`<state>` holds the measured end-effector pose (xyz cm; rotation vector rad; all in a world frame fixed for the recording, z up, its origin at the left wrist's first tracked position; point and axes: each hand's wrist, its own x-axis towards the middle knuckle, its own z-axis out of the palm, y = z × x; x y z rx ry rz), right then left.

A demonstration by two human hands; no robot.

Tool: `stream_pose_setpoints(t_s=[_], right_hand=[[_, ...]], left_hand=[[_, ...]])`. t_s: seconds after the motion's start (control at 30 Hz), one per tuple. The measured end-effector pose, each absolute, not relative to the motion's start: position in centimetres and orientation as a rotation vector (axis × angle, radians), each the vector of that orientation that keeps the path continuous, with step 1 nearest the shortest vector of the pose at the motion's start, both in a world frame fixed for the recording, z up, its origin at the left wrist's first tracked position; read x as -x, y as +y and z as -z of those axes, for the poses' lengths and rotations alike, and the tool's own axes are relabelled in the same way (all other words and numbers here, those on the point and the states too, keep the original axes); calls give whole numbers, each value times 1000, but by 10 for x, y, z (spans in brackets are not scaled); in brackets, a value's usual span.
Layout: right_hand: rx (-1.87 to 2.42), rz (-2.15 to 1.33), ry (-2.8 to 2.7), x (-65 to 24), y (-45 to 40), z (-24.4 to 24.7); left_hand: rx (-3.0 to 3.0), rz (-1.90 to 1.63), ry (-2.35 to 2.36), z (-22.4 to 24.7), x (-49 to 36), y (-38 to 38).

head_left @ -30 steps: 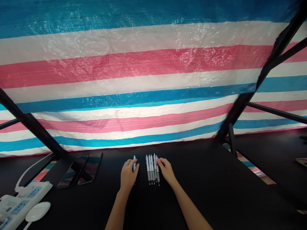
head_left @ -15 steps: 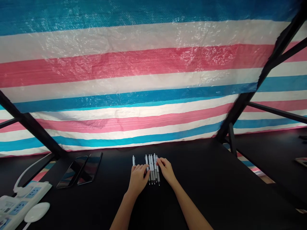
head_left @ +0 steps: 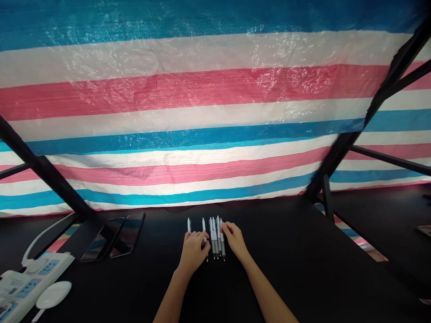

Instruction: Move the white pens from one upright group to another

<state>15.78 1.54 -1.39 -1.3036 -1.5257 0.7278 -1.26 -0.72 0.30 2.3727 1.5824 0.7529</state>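
Pens (head_left: 215,237) in a row, a hand at each end of the bunch

So I count six, slim with white tops and greyish lower ends, all lying on a black table (head_left: 310,260) and pointing tip-first toward the person. Four sit close together in the middle. The second pen (head_left: 204,224) from the left lies just beside that bunch with a small gap, and the far-left pen (head_left: 189,224) is clearly apart, its lower part hidden behind the left hand (head_left: 193,251).

About that left hand: its thumb and fingers are narrow, closed around the middle of the second pen, with the tip poking out below. The right hand (head_left: 235,240) has its thumb and forefinger bunched at the upper part of the rightmost pen (head_left: 223,246) — touching it, though I can't tell whether it's a real pinch.

Off to the left, two phones (head_left: 128,235) lie side by side at a slant, dark screens up. Nearer the corner there's a white power strip (head_left: 40,271), a white cable (head_left: 42,234) curving up from it, and a white oval object (head_left: 54,294) next to it. Behind everything hangs a striped sheet (head_left: 185,89) — blue, white and pink — with dark frame bars (head_left: 336,152) either side.
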Motion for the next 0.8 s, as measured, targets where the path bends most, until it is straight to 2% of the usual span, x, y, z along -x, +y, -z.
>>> stream_pose_setpoints(t_s=[0.17, 0.4, 0.57, 0.8], right_hand=[[1293, -716, -1516, -157, 14, 12], [1224, -663, -1604, -155, 6, 6], [1130, -552, -1784, -152, 0, 4], [1102, -453, -1985, -148, -1, 4]], left_hand=[[-2084, -1024, 1575, -1, 17, -2], [-1330, -1456, 1187, 2, 17, 7], [-1285, -1473, 1122, 2, 10, 4], [-1429, -1412, 1263, 7, 9, 2]])
